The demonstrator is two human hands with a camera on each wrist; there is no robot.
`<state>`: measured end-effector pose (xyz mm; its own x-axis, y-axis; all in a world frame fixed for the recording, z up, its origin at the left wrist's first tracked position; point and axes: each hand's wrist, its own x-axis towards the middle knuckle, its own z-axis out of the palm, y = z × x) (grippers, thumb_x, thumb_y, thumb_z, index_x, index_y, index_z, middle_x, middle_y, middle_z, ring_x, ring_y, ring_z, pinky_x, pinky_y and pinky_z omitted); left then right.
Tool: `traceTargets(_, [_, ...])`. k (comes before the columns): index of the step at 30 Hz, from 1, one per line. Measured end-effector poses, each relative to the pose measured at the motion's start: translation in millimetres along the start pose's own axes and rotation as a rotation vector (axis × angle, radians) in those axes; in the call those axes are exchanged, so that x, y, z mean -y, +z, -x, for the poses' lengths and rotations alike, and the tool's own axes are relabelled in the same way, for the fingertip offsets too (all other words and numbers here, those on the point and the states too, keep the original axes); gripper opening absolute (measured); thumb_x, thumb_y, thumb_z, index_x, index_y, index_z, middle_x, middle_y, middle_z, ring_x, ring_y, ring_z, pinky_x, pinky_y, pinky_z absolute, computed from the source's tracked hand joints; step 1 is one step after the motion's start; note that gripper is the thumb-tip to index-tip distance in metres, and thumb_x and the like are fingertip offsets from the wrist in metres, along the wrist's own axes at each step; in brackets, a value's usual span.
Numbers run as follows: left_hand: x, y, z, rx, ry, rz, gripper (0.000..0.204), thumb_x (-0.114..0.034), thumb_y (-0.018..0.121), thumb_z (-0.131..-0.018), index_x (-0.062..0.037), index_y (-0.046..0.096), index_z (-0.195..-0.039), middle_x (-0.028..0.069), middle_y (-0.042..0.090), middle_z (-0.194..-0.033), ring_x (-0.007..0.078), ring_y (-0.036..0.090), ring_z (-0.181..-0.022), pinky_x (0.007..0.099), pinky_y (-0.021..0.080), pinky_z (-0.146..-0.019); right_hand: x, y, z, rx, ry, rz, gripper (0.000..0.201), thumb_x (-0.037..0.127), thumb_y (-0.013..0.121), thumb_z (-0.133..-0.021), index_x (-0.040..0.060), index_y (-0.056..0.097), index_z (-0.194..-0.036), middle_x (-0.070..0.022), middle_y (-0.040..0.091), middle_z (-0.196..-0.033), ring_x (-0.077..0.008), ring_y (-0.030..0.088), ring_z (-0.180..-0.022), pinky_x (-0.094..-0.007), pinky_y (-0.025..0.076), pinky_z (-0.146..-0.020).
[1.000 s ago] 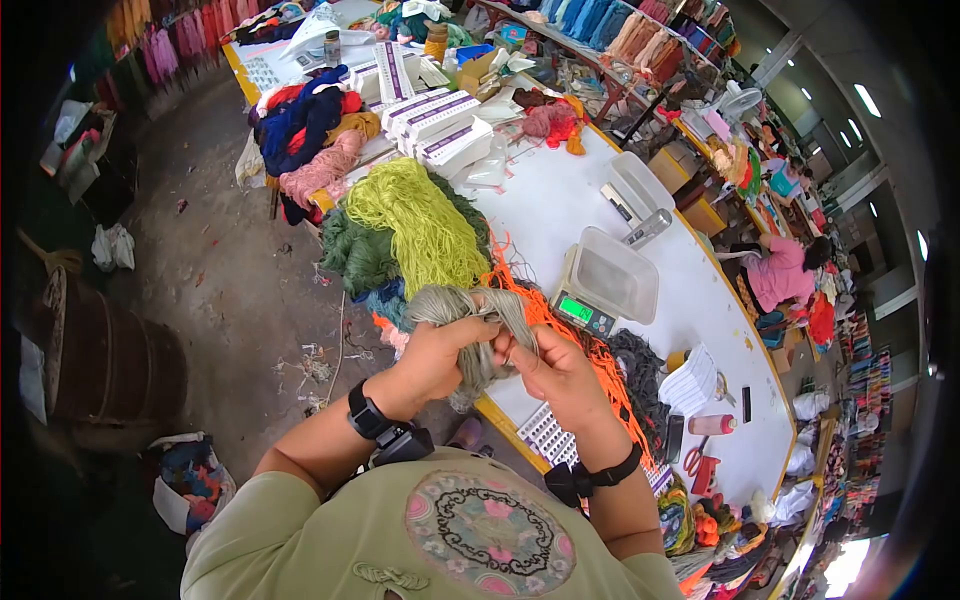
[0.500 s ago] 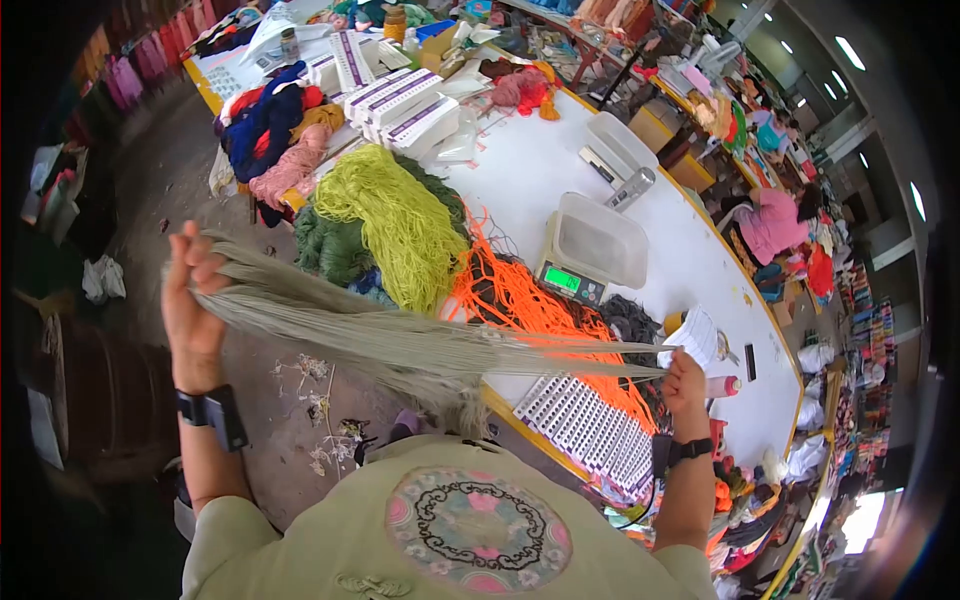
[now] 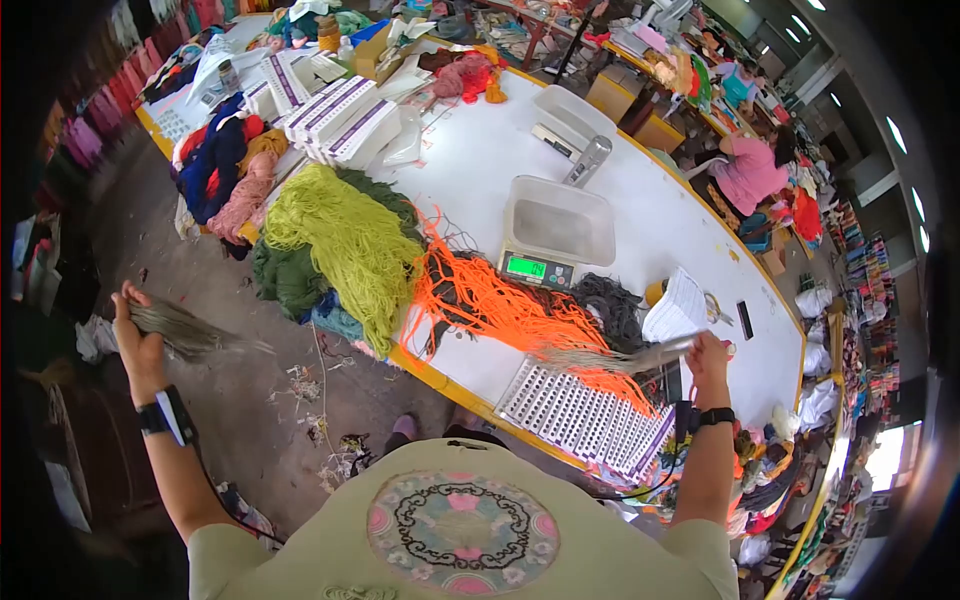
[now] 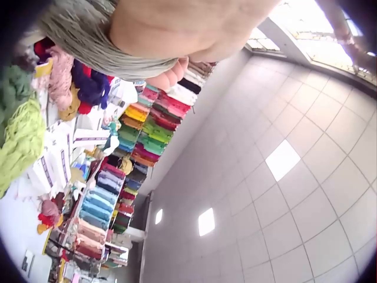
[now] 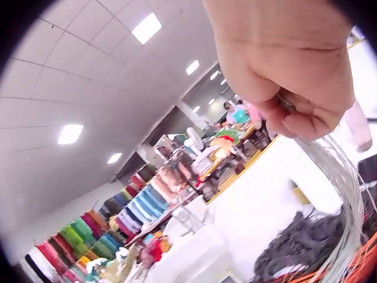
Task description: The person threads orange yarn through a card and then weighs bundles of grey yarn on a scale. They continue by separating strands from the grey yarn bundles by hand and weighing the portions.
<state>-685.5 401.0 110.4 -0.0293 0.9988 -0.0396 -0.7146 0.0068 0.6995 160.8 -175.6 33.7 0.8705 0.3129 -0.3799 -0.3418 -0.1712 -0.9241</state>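
Note:
My left hand (image 3: pixel 143 345), out at the far left beyond the table, grips a bundle of grey yarn (image 3: pixel 185 328) whose loose ends trail right, blurred. In the left wrist view this yarn (image 4: pixel 88 50) wraps round the hand, with fingertips showing beneath it. Over the table's right part, my right hand (image 3: pixel 708 365) holds a thinner bunch of grey strands (image 3: pixel 620 360). They stream left over a heap of orange yarn (image 3: pixel 480 300). Curled fingers pinch these strands (image 5: pixel 344 200) in the right wrist view, where they hang down past dark grey yarn (image 5: pixel 294 242).
A scale (image 3: pixel 535 268) with a clear plastic tub (image 3: pixel 560 220) stands mid-table. Yellow-green yarn (image 3: pixel 340 235) lies on the table's left side. White cards with dark dots (image 3: pixel 580 415) line the near edge. Scissors (image 3: pixel 717 310) and paper (image 3: pixel 675 305) lie right.
First the hands were together at the grey skein, then they drew it out wide between them. Now the yarn is parted, with a separate bunch in each hand.

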Motion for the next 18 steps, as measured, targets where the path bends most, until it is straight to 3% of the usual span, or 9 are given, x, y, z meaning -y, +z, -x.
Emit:
traceTargets(1, [18, 30, 21, -0.069, 0.000, 0.000, 0.031, -0.026, 0.053, -0.096, 0.0009, 0.057, -0.111, 0.0070, 0.062, -0.089, 0.0148, 0.062, -0.080, 0.0222, 0.056, -0.070, 33, 57, 43, -0.045, -0.002, 0.070, 0.009, 0.022, 0.055, -0.091, 0.0142, 0.054, -0.087, 0.0002, 0.057, -0.078, -0.0129, 0.056, -0.065, -0.0313, 0.045, -0.054])
traceTargets(4, [57, 115, 88, 0.064, -0.121, 0.089, 0.032, -0.027, 0.052, -0.097, 0.0012, 0.056, -0.112, 0.0043, 0.059, -0.085, 0.0118, 0.059, -0.076, 0.0215, 0.054, -0.068, 92, 128, 82, 0.132, -0.231, -0.083, 0.014, 0.024, 0.055, -0.095, 0.0111, 0.053, -0.100, -0.0036, 0.060, -0.095, -0.0152, 0.058, -0.090, -0.0331, 0.048, -0.078])
traceTargets(7, [91, 154, 130, 0.123, -0.027, -0.108, 0.030, -0.027, 0.052, -0.098, 0.0003, 0.056, -0.109, 0.0018, 0.055, -0.080, 0.0102, 0.054, -0.071, 0.0220, 0.049, -0.062, 146, 160, 75, 0.343, -0.513, -0.256, 0.019, 0.021, 0.052, -0.097, 0.0051, 0.052, -0.108, -0.0081, 0.060, -0.103, -0.0209, 0.058, -0.102, -0.0368, 0.046, -0.094])
traceTargets(9, [112, 167, 151, 0.084, -0.023, -0.301, 0.025, -0.025, 0.051, -0.098, -0.0017, 0.057, -0.105, 0.0001, 0.052, -0.077, 0.0095, 0.050, -0.068, 0.0227, 0.043, -0.058, 188, 185, 79, 0.464, -0.678, -0.312, 0.019, 0.020, 0.053, -0.097, 0.0040, 0.053, -0.107, -0.0084, 0.060, -0.104, -0.0227, 0.058, -0.103, -0.0374, 0.043, -0.098])
traceTargets(13, [141, 177, 187, 0.109, -0.060, -0.405, 0.021, -0.024, 0.053, -0.097, -0.0039, 0.058, -0.101, 0.0002, 0.052, -0.077, 0.0101, 0.051, -0.069, 0.0230, 0.041, -0.057, 259, 225, 75, 0.513, -0.870, -0.378, 0.019, 0.020, 0.052, -0.097, 0.0031, 0.054, -0.105, -0.0097, 0.060, -0.106, -0.0237, 0.058, -0.104, -0.0372, 0.042, -0.100])
traceTargets(14, [147, 178, 195, 0.095, -0.105, -0.423, 0.022, -0.026, 0.054, -0.096, -0.0047, 0.058, -0.100, 0.0001, 0.052, -0.076, 0.0103, 0.051, -0.068, 0.0231, 0.042, -0.056, 271, 235, 71, 0.531, -0.966, -0.387, 0.019, 0.020, 0.052, -0.097, 0.0028, 0.054, -0.105, -0.0104, 0.061, -0.106, -0.0243, 0.058, -0.104, -0.0376, 0.042, -0.100])
traceTargets(18, [175, 182, 225, 0.038, -0.260, -0.451, 0.023, -0.029, 0.058, -0.094, -0.0058, 0.058, -0.095, 0.0016, 0.053, -0.074, 0.0127, 0.052, -0.064, 0.0248, 0.043, -0.054, 282, 272, 43, 0.484, -1.033, -0.358, 0.023, 0.022, 0.051, -0.097, 0.0002, 0.056, -0.102, -0.0126, 0.063, -0.101, -0.0233, 0.060, -0.100, -0.0364, 0.043, -0.098])
